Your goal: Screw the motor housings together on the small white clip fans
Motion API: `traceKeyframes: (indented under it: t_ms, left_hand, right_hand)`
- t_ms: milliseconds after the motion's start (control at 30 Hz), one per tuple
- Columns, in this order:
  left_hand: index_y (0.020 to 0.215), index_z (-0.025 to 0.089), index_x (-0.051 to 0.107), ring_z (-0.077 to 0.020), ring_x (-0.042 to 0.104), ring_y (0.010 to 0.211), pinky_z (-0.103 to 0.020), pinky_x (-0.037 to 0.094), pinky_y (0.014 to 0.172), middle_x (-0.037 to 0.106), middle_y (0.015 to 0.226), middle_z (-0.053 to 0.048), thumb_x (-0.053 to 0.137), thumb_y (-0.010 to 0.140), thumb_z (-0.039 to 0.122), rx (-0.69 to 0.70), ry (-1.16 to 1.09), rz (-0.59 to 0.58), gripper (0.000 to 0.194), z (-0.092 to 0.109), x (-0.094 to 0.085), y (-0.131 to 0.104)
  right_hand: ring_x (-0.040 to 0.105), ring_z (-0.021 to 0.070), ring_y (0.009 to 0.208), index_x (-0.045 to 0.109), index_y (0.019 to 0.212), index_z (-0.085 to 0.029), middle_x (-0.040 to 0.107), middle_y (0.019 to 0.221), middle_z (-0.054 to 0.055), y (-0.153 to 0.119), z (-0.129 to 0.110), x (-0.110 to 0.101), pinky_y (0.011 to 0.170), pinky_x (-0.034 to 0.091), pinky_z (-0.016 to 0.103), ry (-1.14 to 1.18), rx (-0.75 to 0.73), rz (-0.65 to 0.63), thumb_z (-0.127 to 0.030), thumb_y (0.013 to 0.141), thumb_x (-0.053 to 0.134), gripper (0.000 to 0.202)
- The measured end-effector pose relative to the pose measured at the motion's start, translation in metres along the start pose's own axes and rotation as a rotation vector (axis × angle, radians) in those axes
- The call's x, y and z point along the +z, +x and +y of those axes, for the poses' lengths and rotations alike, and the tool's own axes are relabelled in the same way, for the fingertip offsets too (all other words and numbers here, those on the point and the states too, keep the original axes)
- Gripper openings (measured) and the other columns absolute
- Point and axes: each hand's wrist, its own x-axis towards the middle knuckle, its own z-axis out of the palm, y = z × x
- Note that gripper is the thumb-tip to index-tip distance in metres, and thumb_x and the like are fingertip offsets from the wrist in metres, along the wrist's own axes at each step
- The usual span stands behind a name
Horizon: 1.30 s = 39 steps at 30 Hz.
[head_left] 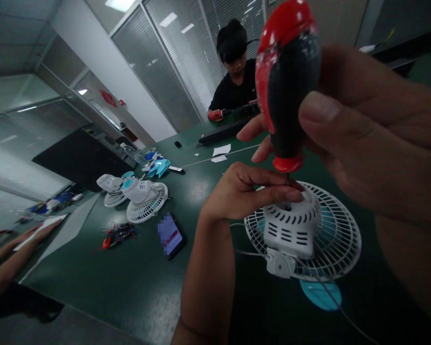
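A red and black screwdriver (289, 86) stands upright, its handle gripped by my right hand (362, 115). The shaft points down into the top of a white fan's motor housing (290, 230). Thumb and fingers of my left hand (251, 191) are pinched around the shaft near its tip, just over the housing; the tip itself is hidden. The fan lies face down, its white round grille (339, 230) against the green table (136, 282). A blue disc (322, 293) lies partly under the grille, with a cable crossing it.
Left of my arm lie a phone (171, 235), a tangle of small parts (118, 235) and two more white fans (147, 199). Blue pieces (158, 165) and paper scraps (221, 150) lie farther back. A person (235, 76) sits opposite; another person's arms (17, 249) reach in from the left.
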Motion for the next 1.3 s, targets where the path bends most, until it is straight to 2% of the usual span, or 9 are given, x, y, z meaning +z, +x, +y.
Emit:
traceKeyframes:
  t_ms: [100, 200, 400, 600, 733, 900, 1033, 1200, 1300]
  left_hand:
    - [0.085, 0.023, 0.084, -0.0211, 0.079, 0.089, -0.035, 0.066, 0.089, 0.083, 0.093, -0.004, 0.087, 0.078, 0.048, -0.049, -0.057, 0.045, 0.026, -0.003, 0.004, 0.000]
    - [0.082, 0.021, 0.082, -0.0190, 0.079, 0.084, -0.033, 0.066, 0.085, 0.083, 0.090, -0.004, 0.090, 0.075, 0.045, -0.039, -0.099, 0.078, 0.026, -0.007, 0.005, 0.001]
    - [0.077, 0.019, 0.080, -0.0175, 0.078, 0.081, -0.032, 0.065, 0.083, 0.082, 0.087, -0.005, 0.093, 0.071, 0.041, -0.034, -0.088, 0.098, 0.026, -0.009, 0.004, 0.001]
    - [0.077, 0.019, 0.082, -0.0177, 0.078, 0.082, -0.030, 0.065, 0.084, 0.083, 0.088, -0.006, 0.092, 0.073, 0.041, -0.043, -0.080, 0.076, 0.025, -0.002, 0.004, 0.001]
    - [0.080, 0.019, 0.082, -0.0177, 0.078, 0.088, -0.029, 0.064, 0.087, 0.084, 0.093, -0.005, 0.086, 0.081, 0.039, -0.013, -0.096, 0.015, 0.020, -0.002, 0.002, 0.000]
    - [0.088, 0.017, 0.082, -0.0176, 0.078, 0.094, -0.028, 0.062, 0.090, 0.083, 0.102, -0.007, 0.080, 0.088, 0.039, 0.025, -0.130, -0.038, 0.022, -0.005, 0.001, 0.000]
    - [0.098, 0.017, 0.081, -0.0191, 0.078, 0.098, -0.031, 0.062, 0.094, 0.083, 0.104, -0.008, 0.076, 0.092, 0.041, 0.003, -0.155, -0.089, 0.026, -0.006, 0.000, 0.000]
    - [0.108, 0.017, 0.078, -0.0206, 0.078, 0.101, -0.035, 0.062, 0.099, 0.083, 0.102, -0.008, 0.072, 0.095, 0.041, -0.024, -0.185, -0.119, 0.028, -0.007, 0.000, -0.002]
    - [0.108, 0.017, 0.078, -0.0207, 0.079, 0.102, -0.035, 0.062, 0.099, 0.083, 0.104, -0.008, 0.072, 0.095, 0.042, -0.034, -0.207, -0.131, 0.029, -0.007, 0.000, -0.002]
  right_hand:
    - [0.073, 0.0153, 0.105, 0.066, 0.129, -0.030, 0.072, 0.123, -0.001, -0.002, -0.002, -0.002, 0.082, 0.063, 0.026, 0.036, 0.058, 0.064, -0.040, 0.103, 0.054, 0.030]
    - [0.072, 0.0102, 0.091, 0.069, 0.122, -0.027, 0.074, 0.107, -0.002, -0.001, -0.003, -0.004, 0.078, 0.060, 0.021, -0.062, 0.048, 0.105, -0.041, 0.100, 0.061, 0.027]
    - [0.074, 0.0119, 0.095, 0.069, 0.123, -0.024, 0.074, 0.115, -0.001, 0.003, -0.006, -0.005, 0.072, 0.061, 0.023, -0.162, 0.065, 0.132, -0.041, 0.093, 0.070, 0.035]
    - [0.076, 0.0114, 0.096, 0.073, 0.111, -0.028, 0.077, 0.106, -0.006, 0.003, -0.008, -0.008, 0.086, 0.065, 0.024, 0.130, 0.166, 0.020, -0.044, 0.101, 0.058, 0.025]
    - [0.073, 0.0122, 0.107, 0.074, 0.117, -0.031, 0.074, 0.113, -0.010, 0.005, -0.004, -0.008, 0.093, 0.063, 0.026, 0.212, 0.191, 0.017, -0.029, 0.101, 0.051, 0.027]
    - [0.073, 0.0162, 0.111, 0.072, 0.130, -0.034, 0.073, 0.121, -0.003, 0.008, 0.004, -0.009, 0.093, 0.065, 0.023, 0.178, 0.192, 0.015, -0.029, 0.099, 0.054, 0.037]
    - [0.076, 0.0116, 0.097, 0.074, 0.127, -0.036, 0.077, 0.111, -0.005, 0.007, 0.007, -0.008, 0.090, 0.065, 0.021, 0.164, 0.189, 0.024, -0.028, 0.100, 0.055, 0.034]
    - [0.067, 0.0209, 0.128, 0.069, 0.132, -0.037, 0.062, 0.147, -0.008, 0.005, 0.011, -0.010, 0.088, 0.067, 0.027, 0.129, 0.102, -0.055, -0.025, 0.100, 0.055, 0.037]
    - [0.072, 0.0194, 0.118, 0.070, 0.133, -0.034, 0.069, 0.134, -0.002, 0.004, 0.011, -0.012, 0.086, 0.068, 0.025, -0.016, 0.033, -0.024, -0.032, 0.099, 0.060, 0.035]
